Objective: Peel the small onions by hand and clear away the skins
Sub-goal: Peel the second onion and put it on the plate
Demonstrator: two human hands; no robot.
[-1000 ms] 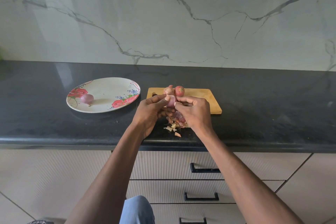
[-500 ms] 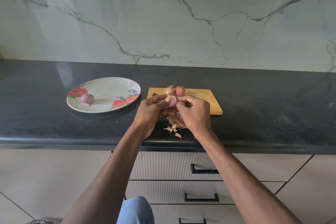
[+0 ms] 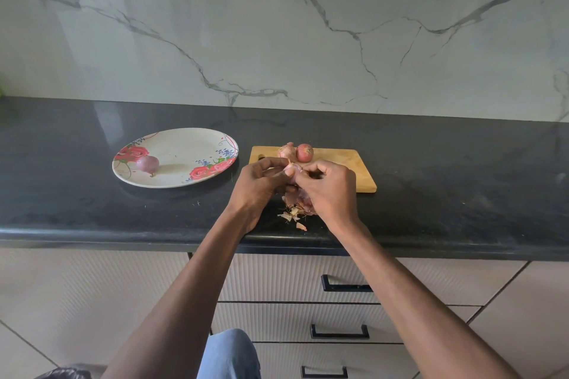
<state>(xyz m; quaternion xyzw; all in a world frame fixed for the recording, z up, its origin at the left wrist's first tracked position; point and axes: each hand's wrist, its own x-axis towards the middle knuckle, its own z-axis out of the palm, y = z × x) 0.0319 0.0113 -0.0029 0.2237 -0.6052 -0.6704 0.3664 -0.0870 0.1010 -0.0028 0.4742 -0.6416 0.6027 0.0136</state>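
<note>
Black counter (image 3: 431, 163), pale pink half-peeled onion (image 3: 293, 168) pinched by both hands

I am looking down into a home kitchen. A polished black stone table (image 3: 431, 163) runs along a marble-look wall (image 3: 308, 40) with grey veins. Under it sit pale ribbed drawers (image 3: 277, 280) with black bar handles (image 3: 346, 286), over a tiled floor (image 3: 24, 348). A flowered plate (image 3: 184, 144), a wooden cutting board (image 3: 348, 163) and small onions (image 3: 304, 152) fit domestic cooking.
</note>
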